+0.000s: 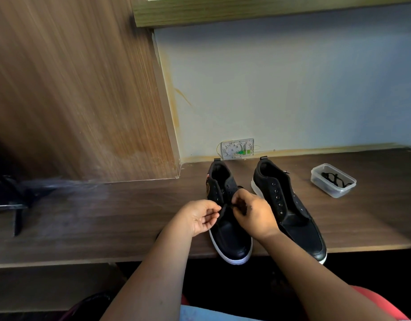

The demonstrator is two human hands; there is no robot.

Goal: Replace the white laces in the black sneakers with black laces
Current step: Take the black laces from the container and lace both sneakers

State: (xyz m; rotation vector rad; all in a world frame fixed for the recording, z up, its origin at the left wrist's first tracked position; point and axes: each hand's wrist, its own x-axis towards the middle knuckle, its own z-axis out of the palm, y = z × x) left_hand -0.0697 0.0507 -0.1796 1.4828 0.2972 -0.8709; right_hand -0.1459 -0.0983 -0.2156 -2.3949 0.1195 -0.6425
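Lacing: left hand [198, 216] and right hand [253, 213] each pinch a black lace [225, 208]
Sneaker: left sneaker [230, 237], near tabletop [107, 218] edge

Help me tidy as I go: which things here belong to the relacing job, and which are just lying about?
In the job:
left sneaker, being laced by the left hand and right hand pinching a black lace
right sneaker, eyelets bare
plastic tub holding another black lace

Lying about:
wall socket plate
dark stand
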